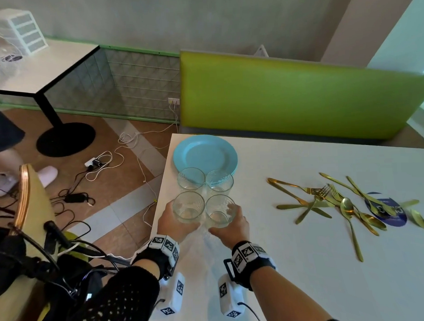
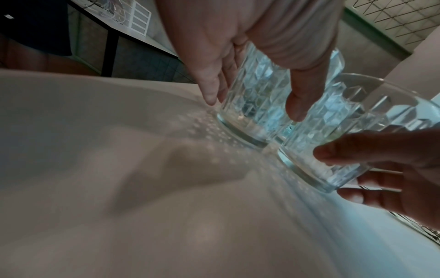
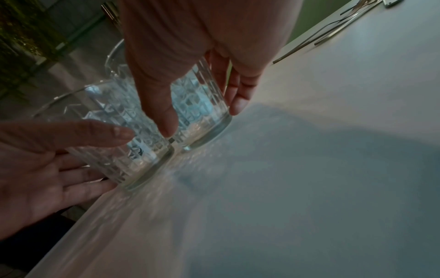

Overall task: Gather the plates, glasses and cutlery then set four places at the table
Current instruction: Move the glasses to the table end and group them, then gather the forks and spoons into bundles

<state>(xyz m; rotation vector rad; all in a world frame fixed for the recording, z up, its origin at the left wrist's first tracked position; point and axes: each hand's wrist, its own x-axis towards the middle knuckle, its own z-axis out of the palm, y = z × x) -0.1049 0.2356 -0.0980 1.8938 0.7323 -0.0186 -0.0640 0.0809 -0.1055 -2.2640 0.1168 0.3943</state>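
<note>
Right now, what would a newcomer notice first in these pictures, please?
Four clear glasses clustered near the table's left edge, the left hand round the near-left glass and the right hand round the near-right glass. Behind them sit stacked blue plates; gold cutlery lies scattered to the right.

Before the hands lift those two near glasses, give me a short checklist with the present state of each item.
1. Left hand round the left glass: ok; thumb and fingers on opposite sides in the left wrist view.
2. Right hand round the right glass: ok.
3. Both glasses upright on the table: ok.
4. Glasses empty: ok.
5. Gap between the two held glasses: cannot tell; they may touch.
6. Far glasses out of the grips: ok; they stand by the plates.
</note>
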